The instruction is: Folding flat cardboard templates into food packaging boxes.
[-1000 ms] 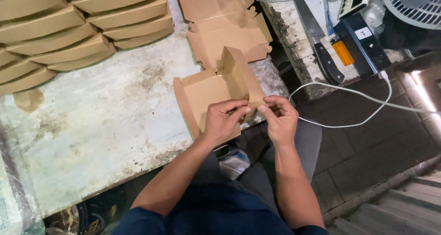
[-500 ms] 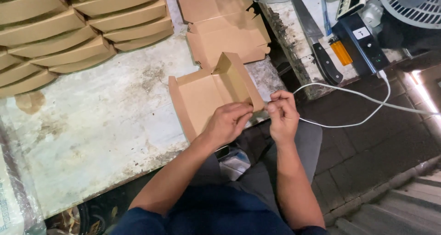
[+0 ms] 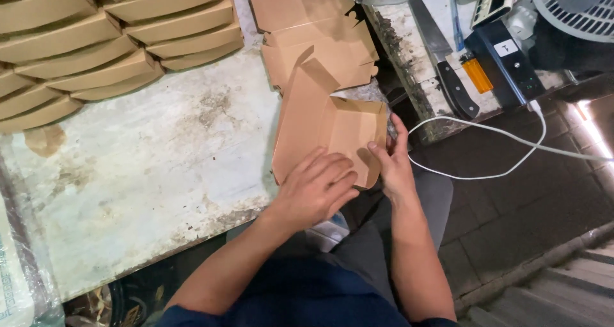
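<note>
Person folds a brown cardboard box blank (image 3: 326,125) at the near right corner of the worn white table (image 3: 141,173). The blank sits half over the table edge, one panel tilted up to the left, a side wall raised on the right.

Left hand (image 3: 316,189) lies flat on the near part of the blank, fingers spread and pressing down — looks like it pins the base so the sheet does not slide while the wall is formed. Right hand (image 3: 393,157) stands against the raised right wall, thumb inside, fingers outside, pinching the wall near its lower corner; judged, this holds the flap upright.

Flat unfolded blanks (image 3: 313,30) lie stacked just behind the one in hand, within easy reach; at least two or three layers show, exact number cannot be told. Finished folded boxes (image 3: 109,42) are stacked in overlapping rows at the far left of the table, well apart from the hands — about nine or ten visible, some cut by the frame.

On the ledge to the right: one large knife (image 3: 444,65) with a black handle, one orange lighter (image 3: 476,74), one dark power block (image 3: 505,62). One white cable (image 3: 505,135) loops from it over the dark tiled floor. Fan grille (image 3: 575,10) at top right, partly out of frame.
</note>
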